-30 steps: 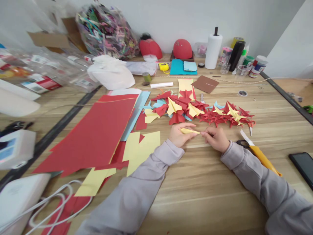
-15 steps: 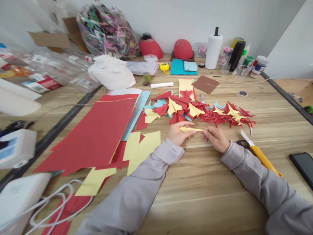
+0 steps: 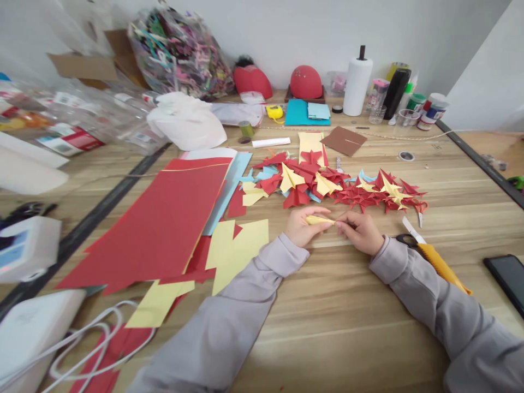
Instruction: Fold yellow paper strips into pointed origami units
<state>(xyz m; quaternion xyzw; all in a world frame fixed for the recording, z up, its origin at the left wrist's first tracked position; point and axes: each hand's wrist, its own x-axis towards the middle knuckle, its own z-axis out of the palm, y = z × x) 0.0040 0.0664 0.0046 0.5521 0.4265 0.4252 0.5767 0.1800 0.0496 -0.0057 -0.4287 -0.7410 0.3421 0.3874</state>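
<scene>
A small folded yellow paper [image 3: 317, 220] is held between my two hands above the wooden table. My left hand [image 3: 302, 225] grips its left part, with the thumb below and the fingers along the top. The fingertips of my right hand [image 3: 360, 232] pinch its narrow right end. Just behind my hands lies a pile of folded red, yellow and blue paper shapes [image 3: 301, 177]. Farther right, several pointed red pieces [image 3: 356, 196] and a yellow one [image 3: 393, 191] are heaped together.
Large red sheets [image 3: 164, 218] and yellow pieces [image 3: 241, 251] lie left. A yellow-handled cutter [image 3: 442, 267] lies by my right sleeve, with a phone [image 3: 507, 278] beyond. Behind stand a white bottle [image 3: 357, 87], jars [image 3: 434, 112] and a stuffed plastic bag [image 3: 180, 52].
My left hand has shifted slightly right, nearer to my right hand. Less of the yellow paper's narrow end shows between them, and the paper is turned a little.
</scene>
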